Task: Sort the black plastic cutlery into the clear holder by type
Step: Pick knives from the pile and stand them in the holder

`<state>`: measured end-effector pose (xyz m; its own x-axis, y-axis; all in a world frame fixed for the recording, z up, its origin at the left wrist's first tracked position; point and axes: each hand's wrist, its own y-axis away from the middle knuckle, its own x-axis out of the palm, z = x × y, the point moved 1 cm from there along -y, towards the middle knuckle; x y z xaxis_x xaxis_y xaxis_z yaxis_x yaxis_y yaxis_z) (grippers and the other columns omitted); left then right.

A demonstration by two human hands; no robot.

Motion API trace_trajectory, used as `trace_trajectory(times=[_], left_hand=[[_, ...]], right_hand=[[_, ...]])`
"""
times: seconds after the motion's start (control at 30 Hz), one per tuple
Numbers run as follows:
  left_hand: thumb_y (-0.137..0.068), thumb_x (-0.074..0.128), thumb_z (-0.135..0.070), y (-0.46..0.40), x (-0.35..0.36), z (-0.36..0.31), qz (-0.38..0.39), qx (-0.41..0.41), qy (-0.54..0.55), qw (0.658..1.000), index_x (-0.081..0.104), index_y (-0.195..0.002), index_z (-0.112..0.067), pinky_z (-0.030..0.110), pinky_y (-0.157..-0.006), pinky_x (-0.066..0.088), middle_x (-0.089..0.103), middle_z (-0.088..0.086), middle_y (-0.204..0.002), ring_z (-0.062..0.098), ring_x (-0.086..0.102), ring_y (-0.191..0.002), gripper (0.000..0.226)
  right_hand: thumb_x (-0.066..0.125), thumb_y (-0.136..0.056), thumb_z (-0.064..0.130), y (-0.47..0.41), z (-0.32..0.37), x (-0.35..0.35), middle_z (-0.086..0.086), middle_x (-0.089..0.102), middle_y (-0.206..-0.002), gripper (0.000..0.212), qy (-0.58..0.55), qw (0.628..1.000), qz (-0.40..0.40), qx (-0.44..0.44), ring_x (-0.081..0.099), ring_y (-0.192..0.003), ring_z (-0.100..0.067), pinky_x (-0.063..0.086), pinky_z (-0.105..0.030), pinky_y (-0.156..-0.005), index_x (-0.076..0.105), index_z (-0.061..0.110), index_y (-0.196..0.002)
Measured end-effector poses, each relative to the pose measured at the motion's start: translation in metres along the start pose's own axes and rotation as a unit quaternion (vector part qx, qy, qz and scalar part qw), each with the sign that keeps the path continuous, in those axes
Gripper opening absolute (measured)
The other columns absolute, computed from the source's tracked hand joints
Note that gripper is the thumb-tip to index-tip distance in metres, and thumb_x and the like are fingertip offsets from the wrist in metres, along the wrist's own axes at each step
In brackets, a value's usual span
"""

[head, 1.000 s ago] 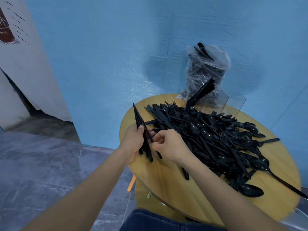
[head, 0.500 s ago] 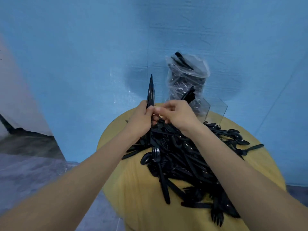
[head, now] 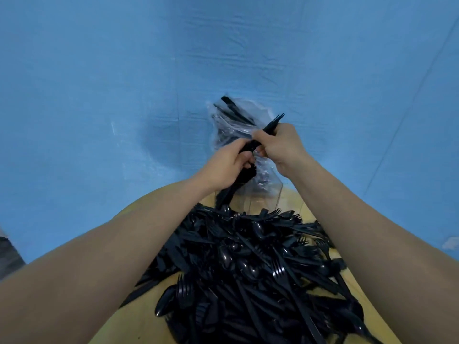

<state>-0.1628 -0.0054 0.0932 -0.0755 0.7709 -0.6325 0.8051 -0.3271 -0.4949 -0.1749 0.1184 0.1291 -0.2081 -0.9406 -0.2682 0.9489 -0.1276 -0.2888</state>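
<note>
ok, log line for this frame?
left hand: grips cutlery bundle | right hand: grips same bundle | above clear holder | pile unsorted

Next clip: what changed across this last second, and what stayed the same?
Both hands carried the bundle of black cutlery from the table's near-left edge, up and away, to above the clear holder. The left hand kept its grip; the right hand moved from pinching to gripping the upper end. The cutlery pile, plastic bag and table stayed put.
</note>
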Motion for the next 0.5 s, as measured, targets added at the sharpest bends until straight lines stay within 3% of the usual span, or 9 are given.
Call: trace_trajectory(times=[0.1, 0.17, 0.23, 0.37, 0.43, 0.5], left_hand=[[-0.099, 0.044, -0.014, -0.015, -0.001, 0.014, -0.029, -0.015, -0.041, 0.999, 0.051, -0.125, -0.005, 0.011, -0.068, 0.036, 0.058, 0.002, -0.102, 0.013, 0.052, -0.092, 0.028], [-0.098, 0.046, -0.015, -0.013, -0.002, 0.03, -0.066, -0.042, -0.046, 0.996, 0.05, -0.129, -0.005, 0.011, -0.083, 0.034, 0.057, 0.007, -0.117, 0.016, 0.053, -0.107, 0.032], [-0.098, 0.048, -0.016, -0.003, 0.001, 0.048, -0.08, -0.065, -0.069, 0.992, 0.05, -0.129, -0.005, 0.011, -0.087, 0.03, 0.054, 0.009, -0.125, 0.018, 0.052, -0.113, 0.033], [-0.097, 0.051, -0.018, 0.018, 0.014, 0.075, -0.059, -0.114, -0.113, 0.985, 0.055, -0.124, -0.009, 0.022, -0.091, 0.036, 0.051, 0.008, -0.123, 0.021, 0.052, -0.113, 0.029], [-0.097, 0.05, -0.018, 0.024, 0.019, 0.08, -0.055, -0.116, -0.113, 0.985, 0.057, -0.121, -0.01, 0.029, -0.092, 0.042, 0.053, 0.008, -0.12, 0.022, 0.054, -0.109, 0.027], [-0.097, 0.05, -0.018, 0.027, 0.021, 0.081, -0.054, -0.107, -0.115, 0.986, 0.058, -0.121, -0.009, 0.029, -0.092, 0.042, 0.054, 0.007, -0.119, 0.021, 0.053, -0.108, 0.027]], right_hand=[[0.063, -0.083, 0.017, -0.021, -0.012, -0.003, -0.011, 0.053, -0.061, 0.02, 0.009, 0.998, -0.069, -0.004, 0.05, -0.061, -0.026, 0.046, -0.044, -0.063, 0.055, 0.006, -0.068], [0.06, -0.086, 0.018, -0.028, -0.019, -0.005, -0.013, 0.054, -0.068, 0.018, 0.026, 0.995, -0.095, -0.01, 0.049, -0.065, -0.025, 0.039, -0.037, -0.062, 0.054, 0.005, -0.075], [0.056, -0.09, 0.018, -0.032, -0.028, -0.003, -0.012, 0.052, -0.073, 0.019, 0.074, 0.991, -0.103, -0.033, 0.046, -0.067, -0.024, 0.037, -0.03, -0.06, 0.051, 0.005, -0.076], [0.052, -0.093, 0.016, -0.029, -0.045, 0.021, -0.002, 0.038, -0.061, 0.034, 0.161, 0.982, -0.073, -0.074, 0.037, -0.054, -0.014, 0.03, -0.02, -0.044, 0.037, 0.011, -0.063], [0.052, -0.092, 0.016, -0.031, -0.056, 0.034, -0.002, 0.036, -0.062, 0.039, 0.187, 0.977, -0.064, -0.076, 0.038, -0.056, -0.016, 0.026, -0.024, -0.047, 0.031, 0.014, -0.059], [0.055, -0.091, 0.017, -0.031, -0.061, 0.041, -0.006, 0.044, -0.073, 0.029, 0.207, 0.973, -0.071, -0.077, 0.044, -0.067, -0.02, 0.029, -0.025, -0.052, 0.038, 0.012, -0.067]])
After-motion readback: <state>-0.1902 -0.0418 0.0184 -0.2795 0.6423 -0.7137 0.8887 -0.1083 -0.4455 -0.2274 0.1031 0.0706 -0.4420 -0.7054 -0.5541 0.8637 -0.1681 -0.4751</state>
